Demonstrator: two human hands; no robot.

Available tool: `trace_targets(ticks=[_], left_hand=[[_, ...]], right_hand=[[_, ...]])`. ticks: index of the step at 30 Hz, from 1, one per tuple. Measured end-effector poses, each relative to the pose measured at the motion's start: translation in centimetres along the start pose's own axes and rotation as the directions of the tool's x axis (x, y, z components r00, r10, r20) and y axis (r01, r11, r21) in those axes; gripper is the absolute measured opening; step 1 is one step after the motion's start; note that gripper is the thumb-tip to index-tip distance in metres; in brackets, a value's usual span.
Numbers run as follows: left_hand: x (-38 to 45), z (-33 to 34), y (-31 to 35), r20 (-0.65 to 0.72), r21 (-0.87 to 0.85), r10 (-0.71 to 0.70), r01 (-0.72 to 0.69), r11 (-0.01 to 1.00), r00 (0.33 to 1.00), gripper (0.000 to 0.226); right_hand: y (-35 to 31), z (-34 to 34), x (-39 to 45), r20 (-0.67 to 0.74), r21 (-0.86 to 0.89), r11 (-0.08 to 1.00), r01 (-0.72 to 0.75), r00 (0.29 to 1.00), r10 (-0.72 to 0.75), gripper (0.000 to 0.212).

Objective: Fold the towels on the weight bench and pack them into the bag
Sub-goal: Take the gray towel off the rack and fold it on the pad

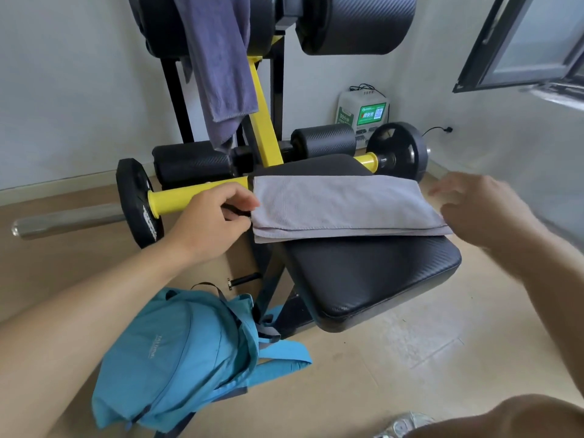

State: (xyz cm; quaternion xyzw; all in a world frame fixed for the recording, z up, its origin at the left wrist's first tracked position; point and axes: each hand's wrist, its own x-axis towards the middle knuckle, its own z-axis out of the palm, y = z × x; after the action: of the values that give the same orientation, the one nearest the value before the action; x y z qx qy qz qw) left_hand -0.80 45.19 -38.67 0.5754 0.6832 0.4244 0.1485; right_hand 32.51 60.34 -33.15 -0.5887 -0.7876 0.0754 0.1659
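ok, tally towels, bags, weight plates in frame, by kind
Towels: 2, light grey towel folded on the bench seat, purple-grey towel hanging over the upper pad
Bags: 1, blue backpack on the floor
Weight plates: 2, left plate, right plate
Total: 5

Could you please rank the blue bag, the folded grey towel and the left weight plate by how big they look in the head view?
1. Blue bag, though it lies nearest the camera.
2. Folded grey towel.
3. Left weight plate.
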Motion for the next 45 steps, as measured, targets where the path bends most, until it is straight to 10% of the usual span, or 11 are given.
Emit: trace_targets(ticks=[7, 14, 23, 30, 36, 45], left_hand=[[0.7, 1.3, -0.2, 0.092, -0.408, -0.448, 0.444, 0.798, 0.889, 0.016], [1.2, 1.6, 0.2, 0.088, -0.492, -0.477, 0.454, 0.743, 0.875, 0.018], [1.5, 0.9, 2.1, 0.175, -0.633, -0.384, 0.402, 0.661, 0.907, 0.005], [1.4, 0.5, 2.5, 0.244, -0.770, -0.439, 0.448, 0.455, 0.865, 0.005], [0.7, 1.0, 2.9, 0.270, -0.719, -0.409, 0.465, 0.516, 0.872, 0.008], [0.4, 1.4, 3.3, 0.240, -0.716, -0.438, 0.463, 0.523, 0.866, 0.015]], right_hand=[[-5.7, 3.9, -1.9, -0.023, 0.223, 0.843, 0.490, 0.867, -0.498, 0.019], [-8.0, 6.4, -1.9, 0.039, 0.119, 0.785, 0.608, 0.787, -0.616, 0.026], [-8.3, 6.8, -1.6, 0.013, 0.216, 0.839, 0.500, 0.857, -0.515, 0.017], [-6.8, 4.8, -0.6, 0.002, -0.076, 0.950, 0.302, 0.953, -0.303, 0.030], [-2.2, 2.6, 0.5, -0.060, -0.056, 0.998, -0.019, 0.998, 0.015, 0.024], [-0.4, 2.3, -0.3, 0.007, 0.047, 0.998, 0.047, 0.999, -0.048, 0.023]])
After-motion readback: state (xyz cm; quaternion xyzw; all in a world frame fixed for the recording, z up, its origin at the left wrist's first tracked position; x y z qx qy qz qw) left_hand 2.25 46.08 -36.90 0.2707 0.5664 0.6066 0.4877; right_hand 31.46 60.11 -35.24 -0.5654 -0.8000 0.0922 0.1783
